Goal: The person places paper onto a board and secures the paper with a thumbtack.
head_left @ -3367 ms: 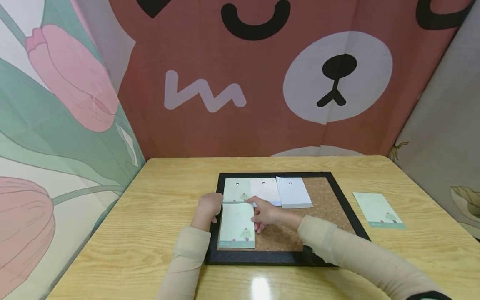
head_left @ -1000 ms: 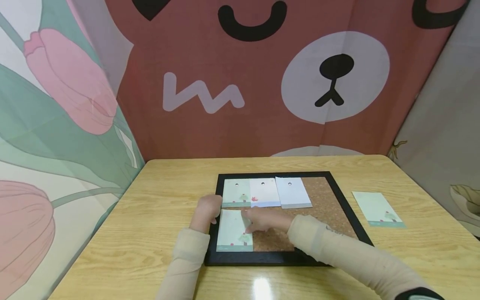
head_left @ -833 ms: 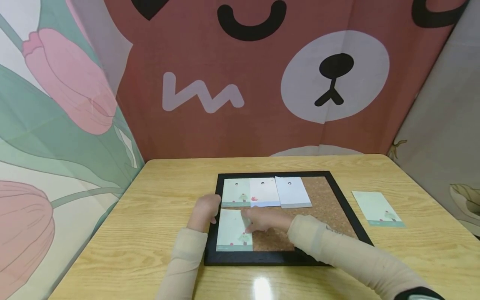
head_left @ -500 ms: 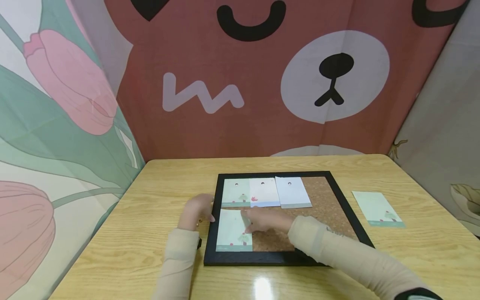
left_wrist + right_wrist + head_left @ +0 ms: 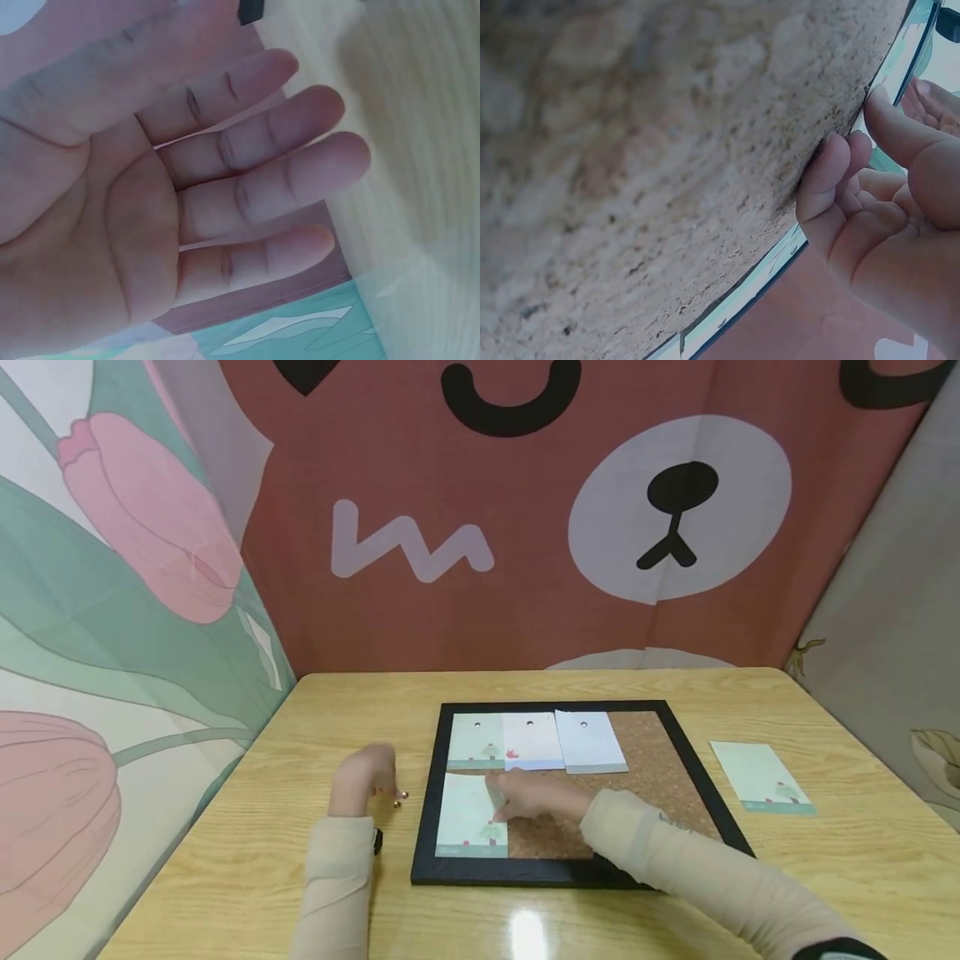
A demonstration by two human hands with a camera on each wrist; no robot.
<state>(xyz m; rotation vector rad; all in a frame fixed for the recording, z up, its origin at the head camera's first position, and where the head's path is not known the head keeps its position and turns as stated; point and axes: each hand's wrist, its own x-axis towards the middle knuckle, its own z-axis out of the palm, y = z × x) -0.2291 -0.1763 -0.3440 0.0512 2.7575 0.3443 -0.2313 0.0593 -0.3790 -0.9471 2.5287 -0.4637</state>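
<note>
A framed corkboard (image 5: 660,789) lies on the table. On its lower left is a pale green sheet of note paper (image 5: 465,814) printed with a tree. My right hand (image 5: 528,795) holds this sheet at its upper right side, where the paper bends up slightly. In the right wrist view the fingers of my right hand (image 5: 900,195) are curled against the cork. My left hand (image 5: 365,777) is low over the table left of the frame, beside small gold pushpins (image 5: 397,804). In the left wrist view my left hand (image 5: 172,180) has extended, slightly bent fingers and holds nothing.
Along the board's top, a green sheet (image 5: 472,743), a white sheet (image 5: 532,743) and a bluish sheet (image 5: 592,743) are each fixed by a pin. Another green sheet (image 5: 763,778) lies right of the board. Printed cloth (image 5: 420,627) hangs behind the table.
The note paper has slid down, leaving a gap below the top row, and my right hand has stayed on it. My left hand has left the frame's edge, moving left to the pushpins.
</note>
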